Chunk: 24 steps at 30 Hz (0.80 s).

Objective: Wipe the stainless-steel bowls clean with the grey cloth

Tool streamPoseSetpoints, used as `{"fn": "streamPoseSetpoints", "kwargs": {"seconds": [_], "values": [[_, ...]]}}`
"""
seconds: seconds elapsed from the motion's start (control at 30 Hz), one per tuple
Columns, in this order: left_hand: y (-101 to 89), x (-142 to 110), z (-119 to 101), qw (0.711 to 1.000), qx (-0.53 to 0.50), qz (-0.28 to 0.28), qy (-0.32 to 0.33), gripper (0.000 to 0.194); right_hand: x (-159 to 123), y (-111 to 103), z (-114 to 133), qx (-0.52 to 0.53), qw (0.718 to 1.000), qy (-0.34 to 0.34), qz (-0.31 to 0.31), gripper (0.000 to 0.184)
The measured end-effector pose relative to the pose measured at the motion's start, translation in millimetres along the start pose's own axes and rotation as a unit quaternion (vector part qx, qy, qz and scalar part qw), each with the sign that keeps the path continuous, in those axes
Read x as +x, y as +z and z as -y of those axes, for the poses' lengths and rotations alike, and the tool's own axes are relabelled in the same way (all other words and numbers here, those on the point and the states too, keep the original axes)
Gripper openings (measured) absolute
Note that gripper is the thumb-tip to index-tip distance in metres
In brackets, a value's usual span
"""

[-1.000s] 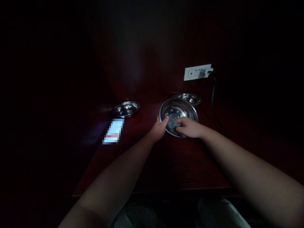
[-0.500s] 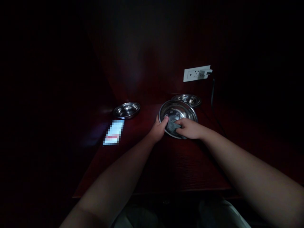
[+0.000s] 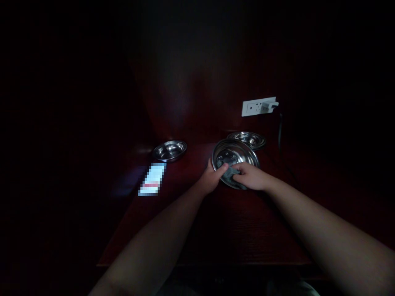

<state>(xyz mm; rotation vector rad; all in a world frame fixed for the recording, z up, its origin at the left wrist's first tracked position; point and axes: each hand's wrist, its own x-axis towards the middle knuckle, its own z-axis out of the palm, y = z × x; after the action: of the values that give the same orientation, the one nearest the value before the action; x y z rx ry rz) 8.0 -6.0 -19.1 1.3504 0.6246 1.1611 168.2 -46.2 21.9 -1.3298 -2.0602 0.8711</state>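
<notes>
Deep darkness is swallowing both sides of the view. A pixelated screen [image 3: 152,179] is glowing at left, the held metal bowl [image 3: 242,153] is catching soft glints, and faint light is hazing the dark red wall [image 3: 188,102] behind.

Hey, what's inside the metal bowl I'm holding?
The bowl holds a greyish cloth, pressed in by your right hand. Cloth and hand cover part of its floor; what's underneath is hidden.

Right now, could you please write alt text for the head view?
In dim light, a person's left hand grips a tilted metal bowl while the right hand holds a greyish cloth or pad inside it. A bright pixelated screen, a second bowl and a metal dish lie on the dark red table, with a wall socket behind.
</notes>
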Motion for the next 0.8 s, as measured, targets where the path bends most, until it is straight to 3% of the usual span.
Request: {"fn": "streamPoseSetpoints", "kwargs": {"seconds": [0.2,0.8], "values": [[1.6,0.7,-2.0,1.000,-0.003,-0.012,0.014,0.063,0.6,1.6,-0.8,-0.017,1.000,-0.022,0.000,0.012],[-0.1,1.8,0.0,1.000,-0.009,-0.010,0.003,0.059,-1.3,-0.5,4.3,-0.050,0.999,-0.006,0.004,0.011]]}}
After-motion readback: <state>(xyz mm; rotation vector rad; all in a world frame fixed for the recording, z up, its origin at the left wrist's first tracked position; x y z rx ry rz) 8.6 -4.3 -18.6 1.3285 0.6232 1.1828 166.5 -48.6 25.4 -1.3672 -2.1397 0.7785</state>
